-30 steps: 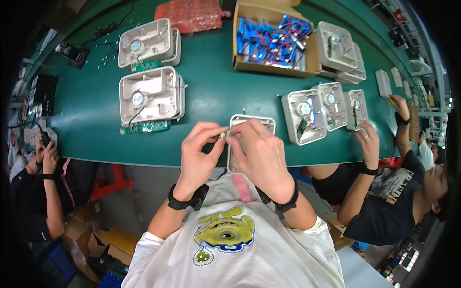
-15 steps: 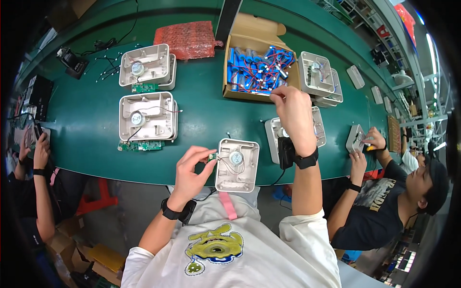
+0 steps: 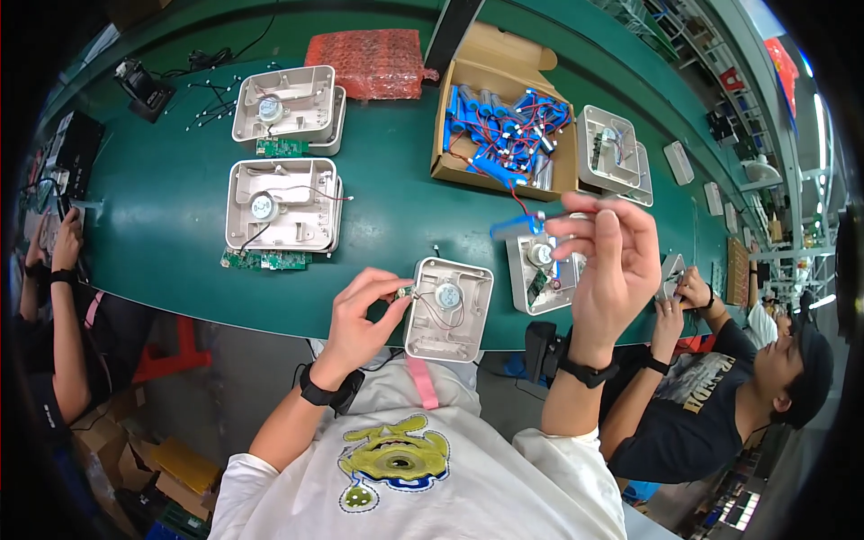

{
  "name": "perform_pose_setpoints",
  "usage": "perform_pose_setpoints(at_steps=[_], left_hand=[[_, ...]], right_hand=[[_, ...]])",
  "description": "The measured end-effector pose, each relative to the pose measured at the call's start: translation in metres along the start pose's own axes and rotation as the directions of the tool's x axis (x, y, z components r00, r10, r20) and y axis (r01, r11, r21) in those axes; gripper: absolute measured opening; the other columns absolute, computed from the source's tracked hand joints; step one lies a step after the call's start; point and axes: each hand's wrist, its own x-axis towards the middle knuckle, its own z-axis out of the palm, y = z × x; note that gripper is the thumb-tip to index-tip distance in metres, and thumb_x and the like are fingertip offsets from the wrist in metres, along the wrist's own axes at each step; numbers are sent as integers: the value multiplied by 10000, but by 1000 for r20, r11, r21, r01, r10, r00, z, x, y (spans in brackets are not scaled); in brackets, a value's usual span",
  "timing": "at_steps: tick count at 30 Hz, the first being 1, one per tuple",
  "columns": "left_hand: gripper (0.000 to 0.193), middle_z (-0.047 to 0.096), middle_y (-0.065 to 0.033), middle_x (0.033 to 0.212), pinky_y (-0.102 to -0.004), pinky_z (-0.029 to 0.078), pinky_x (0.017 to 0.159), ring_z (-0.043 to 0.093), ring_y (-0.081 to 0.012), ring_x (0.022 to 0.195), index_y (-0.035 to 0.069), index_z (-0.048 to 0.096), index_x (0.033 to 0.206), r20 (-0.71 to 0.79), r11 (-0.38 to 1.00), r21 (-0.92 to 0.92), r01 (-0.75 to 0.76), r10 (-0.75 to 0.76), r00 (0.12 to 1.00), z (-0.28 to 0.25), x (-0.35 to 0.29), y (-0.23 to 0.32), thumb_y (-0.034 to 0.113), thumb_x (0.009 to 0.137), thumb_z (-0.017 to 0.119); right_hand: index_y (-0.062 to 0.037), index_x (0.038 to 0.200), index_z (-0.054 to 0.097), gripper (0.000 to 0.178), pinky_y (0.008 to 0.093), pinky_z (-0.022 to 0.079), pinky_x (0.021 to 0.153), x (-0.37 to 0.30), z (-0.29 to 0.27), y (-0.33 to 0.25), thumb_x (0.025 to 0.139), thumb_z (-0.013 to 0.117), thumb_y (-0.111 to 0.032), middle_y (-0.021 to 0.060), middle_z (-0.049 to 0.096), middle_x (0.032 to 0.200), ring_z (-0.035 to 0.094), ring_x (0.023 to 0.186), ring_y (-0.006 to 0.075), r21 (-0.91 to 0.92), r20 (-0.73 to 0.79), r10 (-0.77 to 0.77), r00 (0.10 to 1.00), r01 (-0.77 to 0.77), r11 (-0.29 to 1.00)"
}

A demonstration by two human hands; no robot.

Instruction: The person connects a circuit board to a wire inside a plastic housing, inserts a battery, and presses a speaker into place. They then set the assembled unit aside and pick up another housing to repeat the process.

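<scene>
Pale lettering is printed on a black shirt (image 3: 711,427) at the lower right. A green worktop (image 3: 387,202) is spread across the frame, with cartons (image 3: 184,463) stacked at the lower left. A small green part (image 3: 402,293) is pinched by the left hand (image 3: 358,322) beside a white casing (image 3: 430,337) at lower centre. A blurred blue cell (image 3: 515,227) is grasped, apparently by its wires, in the right hand (image 3: 614,279), which was seen half a second ago against the cell box (image 3: 499,178).
</scene>
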Motion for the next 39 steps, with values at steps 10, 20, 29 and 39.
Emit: perform_pose_setpoints(at_steps=[10, 20, 29, 39], left_hand=[[280, 697, -90, 1032, -288, 551, 764, 654, -168, 836, 7, 778, 1172, 4, 1000, -2, -5, 5, 1000, -2, -2, 1, -54, 899, 775], [295, 691, -89, 1072, -284, 560, 803, 660, -163, 904, 4, 774, 1196, 35, 1000, -8, 23, -22, 999, -3, -1, 3, -80, 914, 754], [293, 680, -87, 1093, -274, 565, 800, 663, -150, 918, -1, 775, 1199, 36, 999, -19, 27, -27, 999, -3, -2, 6, -90, 921, 749], [256, 683, -84, 1026, -264, 562, 712, 670, -132, 816, 0, 788, 1137, -84, 996, -61, 66, -71, 994, 6, -6, 8, -80, 895, 773]], right_hand=[[89, 1179, 603, 144, 332, 642, 657, -38, -13, -10, 1090, 574, -20, 253, 762, 1028, 789, 822, 274, 52, 165, 268, 949, -280, 959], [102, 1215, 640, 190, 324, 619, 633, -49, -6, -11, 1069, 587, -8, 225, 757, 949, 770, 759, 260, -10, 215, 357, 909, -364, 931], [89, 1176, 704, 173, 302, 607, 658, -54, 7, 3, 1013, 649, 67, 168, 767, 963, 760, 799, 210, 2, 246, 445, 861, -460, 888], [-15, 971, 751, 121, 327, 558, 629, -86, 58, 21, 878, 788, 51, 101, 703, 879, 712, 713, 229, -590, 431, 188, 883, 118, 799]])
